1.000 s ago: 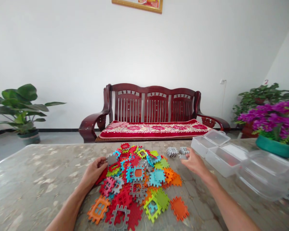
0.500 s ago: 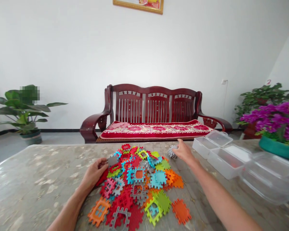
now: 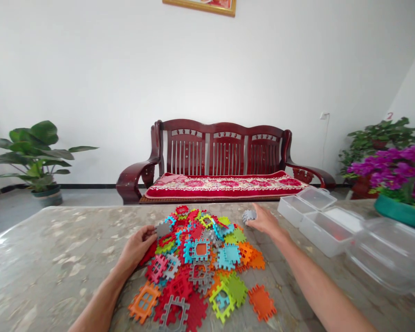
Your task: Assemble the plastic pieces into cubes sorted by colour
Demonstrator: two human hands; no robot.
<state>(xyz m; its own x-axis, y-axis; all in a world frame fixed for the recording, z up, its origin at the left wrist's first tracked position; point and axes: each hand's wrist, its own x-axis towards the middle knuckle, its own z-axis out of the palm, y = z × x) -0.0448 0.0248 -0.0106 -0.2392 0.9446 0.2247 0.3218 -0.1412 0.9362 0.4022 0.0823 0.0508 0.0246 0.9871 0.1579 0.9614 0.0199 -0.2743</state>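
Note:
A heap of colourful plastic interlocking tiles with toothed edges lies between my hands. At its left side my left hand pinches a flat grey tile by its near edge. Red tiles lie right beside that hand's fingers. Beyond the heap's right edge, my right hand has its fingers closed on the side of a small stack of grey tiles. The hand partly covers the stack, so how many tiles it contains cannot be made out.
Clear plastic boxes with lids stand to the right, one with something reddish inside. A teal pot of purple flowers sits behind them. Patterned table underneath; a wooden bench stands beyond its far edge.
My right hand has lowered a little and wraps closer around the grey stack, which is turned slightly. The left hand stays nearly still with its grey tile.

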